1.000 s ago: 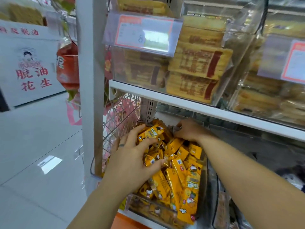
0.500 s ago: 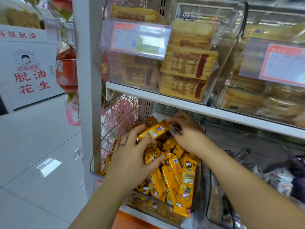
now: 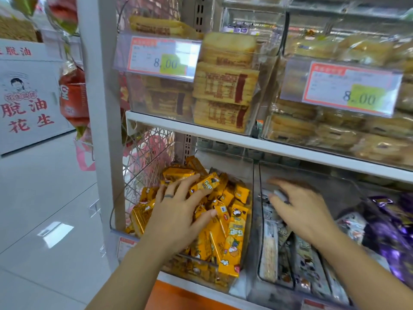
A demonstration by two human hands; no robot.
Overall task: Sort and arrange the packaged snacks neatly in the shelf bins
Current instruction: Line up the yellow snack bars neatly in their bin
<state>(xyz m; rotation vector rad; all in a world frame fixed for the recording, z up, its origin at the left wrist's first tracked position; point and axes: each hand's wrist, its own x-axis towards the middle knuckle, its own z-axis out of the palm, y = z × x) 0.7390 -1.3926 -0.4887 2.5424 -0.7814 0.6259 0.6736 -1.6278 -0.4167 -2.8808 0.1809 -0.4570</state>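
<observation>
Many yellow snack packets (image 3: pixel 232 236) fill the clear left bin (image 3: pixel 244 260) on the lower shelf. My left hand (image 3: pixel 178 211) lies spread on top of this pile with straight fingers, and one yellow packet (image 3: pixel 206 183) sits between two of them. My right hand (image 3: pixel 299 209) is motion-blurred over the neighbouring clear bin (image 3: pixel 260 220), which holds grey and white packets (image 3: pixel 271 245). Its fingers are stretched out, with a small pale packet (image 3: pixel 279 194) just beneath them.
Purple packets (image 3: pixel 393 231) fill the space to the right. The upper shelf (image 3: pixel 223 136) carries clear bins of wrapped cakes (image 3: pixel 225 86) with price tags (image 3: pixel 163 57). A white upright post (image 3: pixel 100 108) and wire basket (image 3: pixel 143 166) border the left bin; open floor lies left.
My right hand left the back of the yellow bin and moved right over the neighbouring bin. My left hand's fingers have straightened over the yellow pile.
</observation>
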